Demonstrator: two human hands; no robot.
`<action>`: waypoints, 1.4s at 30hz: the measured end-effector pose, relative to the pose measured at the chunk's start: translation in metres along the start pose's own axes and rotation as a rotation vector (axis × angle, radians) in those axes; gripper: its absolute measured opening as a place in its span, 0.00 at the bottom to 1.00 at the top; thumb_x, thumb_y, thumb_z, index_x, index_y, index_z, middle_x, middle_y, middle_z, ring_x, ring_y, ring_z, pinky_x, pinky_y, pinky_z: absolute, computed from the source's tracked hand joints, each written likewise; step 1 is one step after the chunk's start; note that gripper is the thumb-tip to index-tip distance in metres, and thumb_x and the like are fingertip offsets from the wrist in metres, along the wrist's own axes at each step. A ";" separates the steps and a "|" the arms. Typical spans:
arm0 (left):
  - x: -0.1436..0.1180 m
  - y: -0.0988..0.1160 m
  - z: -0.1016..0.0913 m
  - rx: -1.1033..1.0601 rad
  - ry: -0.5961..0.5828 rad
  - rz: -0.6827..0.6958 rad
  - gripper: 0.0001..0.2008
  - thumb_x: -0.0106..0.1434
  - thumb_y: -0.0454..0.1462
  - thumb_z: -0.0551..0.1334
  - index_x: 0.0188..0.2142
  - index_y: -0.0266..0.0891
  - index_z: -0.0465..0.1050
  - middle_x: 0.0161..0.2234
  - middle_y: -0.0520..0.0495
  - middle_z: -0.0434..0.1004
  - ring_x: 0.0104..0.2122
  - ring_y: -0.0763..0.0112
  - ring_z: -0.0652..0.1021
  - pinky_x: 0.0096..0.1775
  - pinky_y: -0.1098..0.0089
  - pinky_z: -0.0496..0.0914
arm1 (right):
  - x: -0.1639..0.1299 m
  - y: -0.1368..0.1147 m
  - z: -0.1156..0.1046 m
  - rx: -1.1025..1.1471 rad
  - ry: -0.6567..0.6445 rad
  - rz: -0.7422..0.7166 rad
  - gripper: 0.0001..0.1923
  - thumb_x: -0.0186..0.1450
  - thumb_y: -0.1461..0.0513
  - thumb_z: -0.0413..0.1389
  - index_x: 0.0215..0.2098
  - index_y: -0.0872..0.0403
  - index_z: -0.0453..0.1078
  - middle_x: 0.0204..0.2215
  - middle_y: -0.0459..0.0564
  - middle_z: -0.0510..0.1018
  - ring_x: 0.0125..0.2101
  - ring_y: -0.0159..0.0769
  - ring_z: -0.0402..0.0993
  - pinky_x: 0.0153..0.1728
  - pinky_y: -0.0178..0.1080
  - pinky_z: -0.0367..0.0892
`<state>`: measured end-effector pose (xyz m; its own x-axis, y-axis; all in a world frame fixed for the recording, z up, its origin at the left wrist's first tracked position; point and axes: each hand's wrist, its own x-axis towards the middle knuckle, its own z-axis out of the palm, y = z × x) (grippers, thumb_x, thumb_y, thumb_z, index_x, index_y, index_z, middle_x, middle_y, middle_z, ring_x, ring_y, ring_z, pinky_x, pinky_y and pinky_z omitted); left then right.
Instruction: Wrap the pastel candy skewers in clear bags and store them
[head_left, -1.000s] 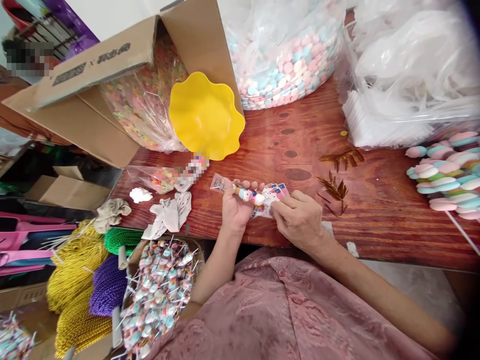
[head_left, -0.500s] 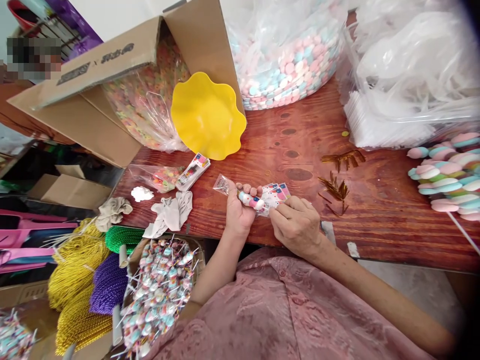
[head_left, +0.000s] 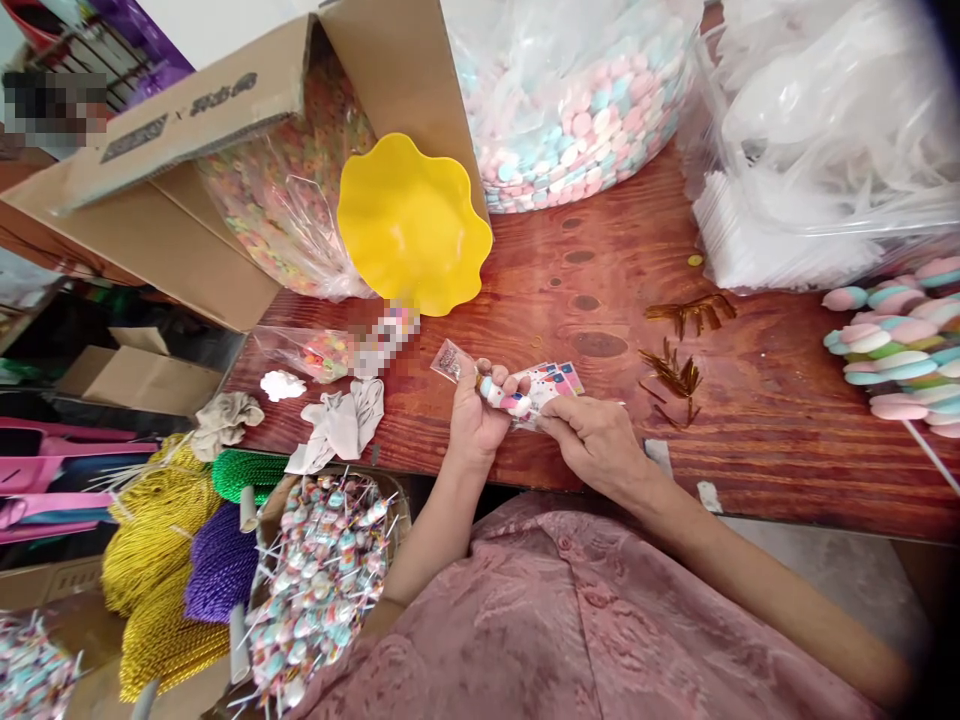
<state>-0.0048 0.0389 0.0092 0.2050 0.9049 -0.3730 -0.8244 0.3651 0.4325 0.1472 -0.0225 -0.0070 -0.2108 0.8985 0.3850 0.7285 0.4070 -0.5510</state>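
My left hand [head_left: 475, 420] grips a small candy skewer in a clear printed bag [head_left: 504, 396], its top sticking out up-left above my fingers. My right hand [head_left: 592, 440] pinches the other end of that bag, where a printed card with pink and blue squares [head_left: 556, 378] shows. Both hands are over the front edge of the red-brown wooden table [head_left: 600, 260].
A yellow wavy bowl [head_left: 409, 228] leans by an open cardboard box [head_left: 187, 140] of colourful candy. Bags of pastel marshmallows [head_left: 577, 110] and white sticks [head_left: 780, 240] stand at the back. Gold twist ties [head_left: 675, 375] lie right of my hands. Marshmallow skewers [head_left: 892, 350], lollipops [head_left: 322, 580], cord bundles [head_left: 165, 560].
My hands with the bag have drifted slightly left and toward the table edge; my right hand has turned and closed in on the bag's end.
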 end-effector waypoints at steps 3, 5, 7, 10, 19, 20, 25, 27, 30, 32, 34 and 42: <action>0.002 0.006 -0.003 0.087 0.004 -0.090 0.26 0.73 0.50 0.46 0.26 0.38 0.67 0.20 0.52 0.67 0.21 0.73 0.73 0.38 0.62 0.75 | 0.002 0.005 -0.006 -0.141 -0.038 -0.101 0.12 0.68 0.65 0.50 0.28 0.55 0.70 0.24 0.48 0.75 0.26 0.33 0.65 0.30 0.37 0.52; 0.003 0.009 -0.005 0.159 0.015 -0.145 0.25 0.72 0.49 0.48 0.26 0.37 0.68 0.21 0.49 0.71 0.23 0.69 0.76 0.37 0.61 0.76 | 0.004 0.009 -0.012 -0.242 -0.078 -0.192 0.11 0.66 0.67 0.49 0.27 0.55 0.70 0.24 0.49 0.75 0.27 0.34 0.64 0.30 0.38 0.50; 0.005 0.012 -0.007 0.203 0.026 -0.170 0.24 0.71 0.49 0.51 0.25 0.36 0.69 0.21 0.48 0.73 0.23 0.67 0.78 0.36 0.61 0.76 | 0.008 0.012 -0.017 -0.294 -0.109 -0.252 0.11 0.64 0.69 0.50 0.26 0.55 0.70 0.23 0.48 0.74 0.27 0.35 0.62 0.29 0.39 0.48; 0.006 0.012 -0.009 0.225 0.033 -0.174 0.24 0.71 0.49 0.52 0.25 0.36 0.70 0.21 0.47 0.74 0.25 0.65 0.80 0.36 0.62 0.76 | 0.012 0.014 -0.022 -0.327 -0.111 -0.302 0.10 0.61 0.70 0.51 0.25 0.54 0.69 0.22 0.48 0.73 0.26 0.34 0.60 0.29 0.39 0.48; 0.005 0.021 -0.004 0.238 0.091 -0.204 0.26 0.69 0.53 0.52 0.28 0.35 0.72 0.23 0.45 0.77 0.29 0.60 0.83 0.41 0.55 0.77 | 0.009 0.012 -0.019 -0.478 -0.010 -0.395 0.11 0.63 0.70 0.52 0.29 0.54 0.74 0.23 0.49 0.74 0.29 0.35 0.61 0.31 0.40 0.47; 0.004 0.020 -0.002 0.225 0.111 -0.194 0.26 0.70 0.53 0.51 0.28 0.36 0.72 0.23 0.45 0.78 0.30 0.59 0.83 0.42 0.54 0.76 | 0.008 0.012 -0.018 -0.486 -0.002 -0.393 0.11 0.63 0.70 0.52 0.28 0.54 0.73 0.22 0.49 0.74 0.28 0.35 0.61 0.31 0.41 0.47; -0.004 0.005 0.005 0.189 0.155 -0.137 0.24 0.71 0.51 0.49 0.29 0.37 0.70 0.23 0.47 0.76 0.28 0.62 0.82 0.41 0.54 0.76 | 0.003 0.006 -0.005 -0.464 0.022 -0.316 0.12 0.63 0.71 0.51 0.26 0.55 0.72 0.21 0.50 0.74 0.26 0.36 0.64 0.31 0.40 0.50; -0.007 -0.004 0.004 0.206 0.129 -0.147 0.22 0.70 0.51 0.53 0.30 0.37 0.70 0.21 0.49 0.74 0.26 0.63 0.81 0.37 0.59 0.77 | -0.001 0.002 0.000 -0.375 0.039 -0.263 0.11 0.65 0.69 0.50 0.32 0.57 0.74 0.24 0.50 0.77 0.26 0.35 0.66 0.31 0.39 0.52; -0.010 -0.011 0.000 0.215 0.078 -0.161 0.20 0.69 0.50 0.55 0.30 0.37 0.69 0.21 0.50 0.73 0.26 0.65 0.81 0.34 0.65 0.76 | -0.006 0.000 0.006 -0.212 0.064 -0.175 0.11 0.68 0.67 0.49 0.36 0.57 0.75 0.28 0.50 0.80 0.26 0.32 0.68 0.31 0.36 0.55; -0.010 -0.010 -0.001 0.190 0.046 -0.146 0.19 0.70 0.50 0.55 0.30 0.37 0.69 0.23 0.49 0.75 0.29 0.64 0.81 0.36 0.64 0.76 | -0.008 0.001 0.006 -0.175 0.064 -0.154 0.12 0.68 0.67 0.49 0.32 0.56 0.74 0.27 0.49 0.79 0.26 0.32 0.67 0.31 0.36 0.55; -0.008 -0.006 -0.001 0.143 0.045 -0.101 0.18 0.70 0.48 0.55 0.31 0.38 0.70 0.25 0.49 0.76 0.32 0.65 0.81 0.40 0.62 0.76 | -0.008 0.003 0.004 -0.187 0.054 -0.167 0.13 0.67 0.67 0.49 0.27 0.56 0.72 0.24 0.49 0.77 0.25 0.32 0.66 0.30 0.37 0.53; 0.000 0.002 -0.002 0.034 0.172 -0.075 0.22 0.71 0.49 0.53 0.26 0.37 0.67 0.19 0.55 0.65 0.22 0.74 0.73 0.41 0.61 0.76 | -0.007 0.004 -0.006 -0.359 0.076 -0.211 0.13 0.63 0.69 0.51 0.22 0.55 0.69 0.20 0.48 0.72 0.24 0.33 0.58 0.29 0.39 0.49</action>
<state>-0.0069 0.0394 0.0083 0.1701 0.8251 -0.5387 -0.7912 0.4402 0.4244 0.1554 -0.0279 -0.0072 -0.3408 0.7815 0.5226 0.8582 0.4856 -0.1665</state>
